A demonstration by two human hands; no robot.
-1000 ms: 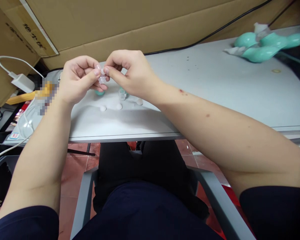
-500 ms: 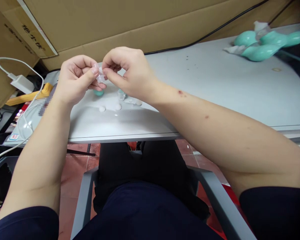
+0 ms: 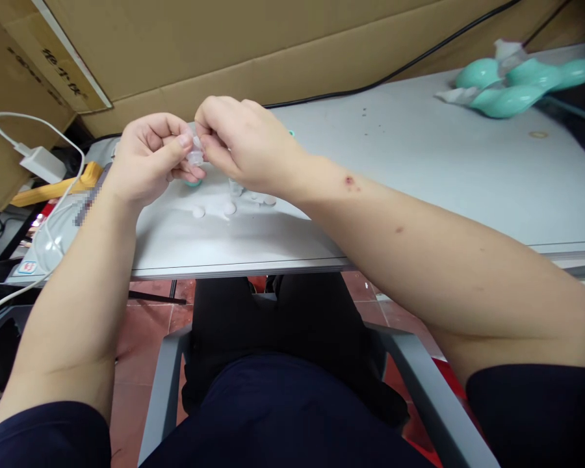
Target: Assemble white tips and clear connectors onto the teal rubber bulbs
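Observation:
My left hand (image 3: 152, 153) is closed, with thumb and fingers pinching a small clear plastic piece (image 3: 195, 156) above the table. Right against that piece, my right hand (image 3: 248, 142) is closed in a pinch; its fingertips are partly hidden, and I cannot make out what lies between them. Below the hands, a teal round thing (image 3: 193, 184) shows under the left fingers. Another clear plastic piece (image 3: 235, 188) rests on the table beneath the right hand. Small white discs (image 3: 230, 208) lie nearer the table's front edge.
Teal rounded objects (image 3: 509, 88) with whitish wrapping lie at the table's (image 3: 419, 149) back right, beside a dark flat item. A thin ring (image 3: 539, 135) is near them. On the left are a white charger (image 3: 43, 164) with cable and a yellow bar (image 3: 58, 192). Cardboard (image 3: 273, 45) stands behind.
My right hand has turned slightly, its knuckles shifting left and its fingers closing in tighter by the clear piece. My left hand has barely moved. A teal bit now shows behind the right hand.

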